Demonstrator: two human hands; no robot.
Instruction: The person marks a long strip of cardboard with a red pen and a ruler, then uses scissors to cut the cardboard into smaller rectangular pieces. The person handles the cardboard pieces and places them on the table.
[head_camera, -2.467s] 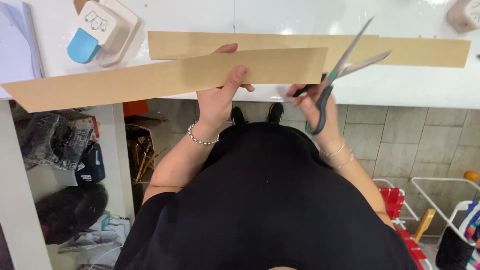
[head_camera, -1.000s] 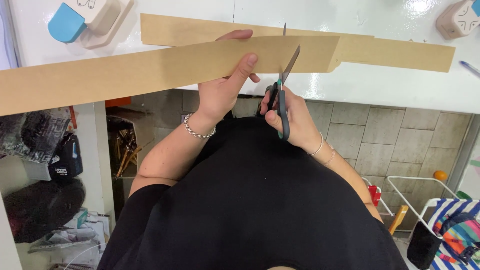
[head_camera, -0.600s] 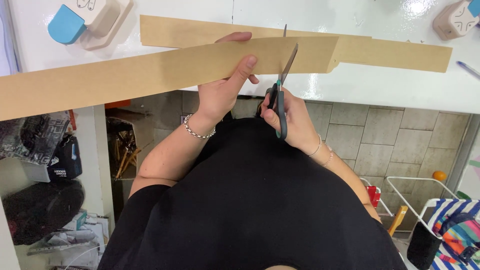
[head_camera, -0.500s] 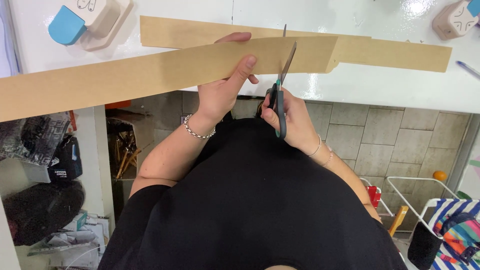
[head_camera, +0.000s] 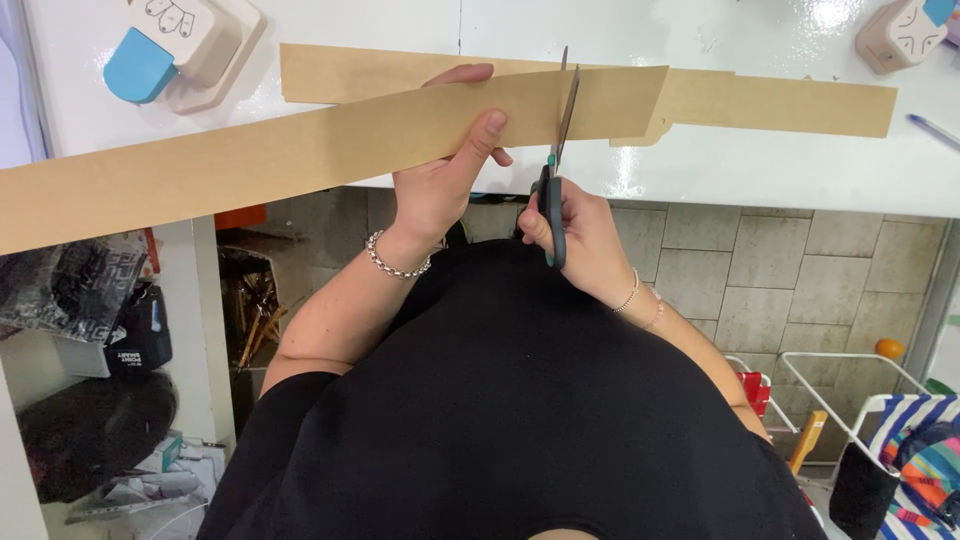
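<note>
A glossy white table (head_camera: 760, 170) catches bright light from overhead. Beneath it the floor (head_camera: 800, 290) is laid in grey-beige tiles. To one side stands a white shelf unit (head_camera: 190, 320) stuffed with dark bags, and to the other a white wire rack (head_camera: 850, 395) beside what looks like a striped folding chair (head_camera: 915, 450).

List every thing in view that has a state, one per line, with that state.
Scissors: blades nearly shut across the strip, gripped by the right hand.
Long brown paper strip: held up off the table, pinched by the left hand, partly cut.
Second brown strip: lying flat on the white table.
Blue-and-beige paper punch: resting on the table, untouched.
Folding chair: open, with striped fabric.
</note>
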